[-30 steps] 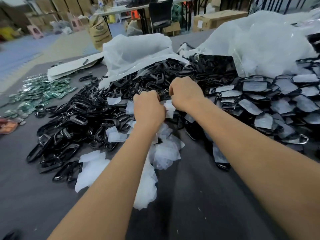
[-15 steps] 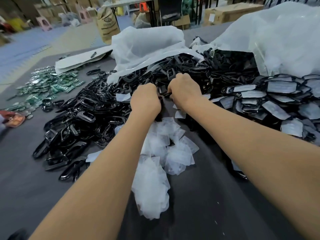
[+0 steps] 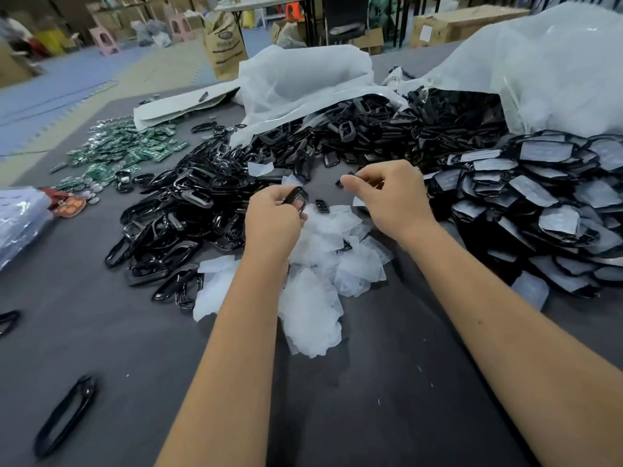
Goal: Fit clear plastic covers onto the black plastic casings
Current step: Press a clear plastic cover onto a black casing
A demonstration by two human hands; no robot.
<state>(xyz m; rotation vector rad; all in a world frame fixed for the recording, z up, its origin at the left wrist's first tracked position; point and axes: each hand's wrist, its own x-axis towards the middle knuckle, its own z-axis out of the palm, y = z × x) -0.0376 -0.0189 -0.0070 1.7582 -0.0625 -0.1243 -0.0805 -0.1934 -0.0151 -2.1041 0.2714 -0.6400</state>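
The left hand [image 3: 273, 220] curls its fingers around a glossy black casing [image 3: 296, 198], a rounded open frame. The right hand [image 3: 391, 197] pinches a small dark piece [image 3: 349, 179] at its fingertips, too blurred to identify, possibly with a clear cover. Just beneath both hands lies a heap of thin, crinkled translucent covers [image 3: 320, 264]. Left of the fingers spreads a pile of shiny empty casings [image 3: 188, 210]; right of them, stacked covered casings [image 3: 539, 203]. No writing is legible nearby. All sits on a grey table [image 3: 371, 399].
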